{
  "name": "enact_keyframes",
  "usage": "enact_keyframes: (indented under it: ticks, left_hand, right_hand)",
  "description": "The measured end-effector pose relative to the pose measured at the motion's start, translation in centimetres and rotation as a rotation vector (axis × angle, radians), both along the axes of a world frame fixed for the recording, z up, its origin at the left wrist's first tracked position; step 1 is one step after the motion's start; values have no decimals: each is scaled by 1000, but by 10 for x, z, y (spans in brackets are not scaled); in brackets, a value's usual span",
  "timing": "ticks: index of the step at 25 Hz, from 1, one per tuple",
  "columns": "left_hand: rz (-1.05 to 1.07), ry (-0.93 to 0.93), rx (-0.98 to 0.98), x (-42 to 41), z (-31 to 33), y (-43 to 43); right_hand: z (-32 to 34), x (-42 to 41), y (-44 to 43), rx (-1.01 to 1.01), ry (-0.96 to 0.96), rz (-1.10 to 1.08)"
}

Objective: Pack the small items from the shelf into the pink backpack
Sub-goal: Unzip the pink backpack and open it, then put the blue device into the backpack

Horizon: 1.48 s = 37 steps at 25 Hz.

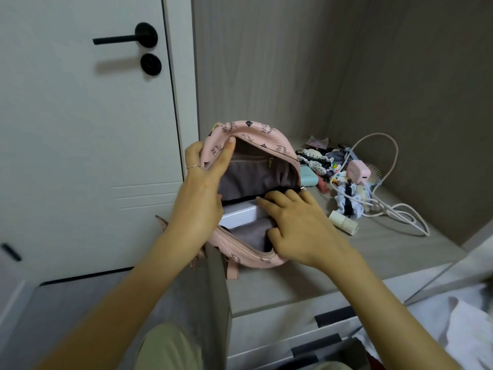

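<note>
Two hands are packing the pink backpack (253, 134) on the shelf (386, 252): the left hand (205, 166) is pinching its flap open, clearing the way as the flat right hand (296, 220) is pressing a white box (240, 213) inside. Small items (336, 169) are lying just beside.

Pink backpack (256, 128) open, left hand (204, 178) gripping rim

Backpack (256, 134) on shelf (373, 257) at left front edge, box (240, 214) inside backpack, door (80, 129) left of backpack, cable (394, 150), charger (358, 172) and tube (344, 222) lying on shelf to the right, 2 drawers (266, 327) below shelf
</note>
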State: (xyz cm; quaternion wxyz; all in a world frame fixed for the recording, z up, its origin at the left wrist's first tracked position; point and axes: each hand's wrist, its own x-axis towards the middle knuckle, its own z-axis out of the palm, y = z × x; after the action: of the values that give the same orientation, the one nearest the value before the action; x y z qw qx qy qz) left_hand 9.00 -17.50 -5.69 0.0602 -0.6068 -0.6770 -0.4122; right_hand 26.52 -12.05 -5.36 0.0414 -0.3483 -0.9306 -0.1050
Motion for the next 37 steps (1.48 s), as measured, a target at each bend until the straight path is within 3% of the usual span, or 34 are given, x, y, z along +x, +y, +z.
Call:
enact_keyframes:
  ticks: [7, 13, 18, 21, 26, 35, 37]
  left_hand:
    - [74, 72, 68, 6, 2, -1]
    - [125, 96, -14, 13, 6, 7]
    - [110, 160, -4, 8, -4, 1]
    - [108, 159, -27, 7, -2, 0]
    - [112, 142, -60, 8, 2, 3]
    - [112, 136, -51, 7, 6, 6]
    - [107, 110, -42, 3, 5, 6]
  right_hand:
    - [-5, -13, -4, -49, -14, 14]
    - [-13, -4, -10, 16, 6, 107]
    - [-30, 3, -29, 63, 84, -195]
    - [-28, -5, -25, 57, 121, -259]
    - [-24, 2, -26, 27, 187, -279]
    - [-1, 1, -18, -5, 11, -240]
    - [-1, 9, -19, 43, 93, -180]
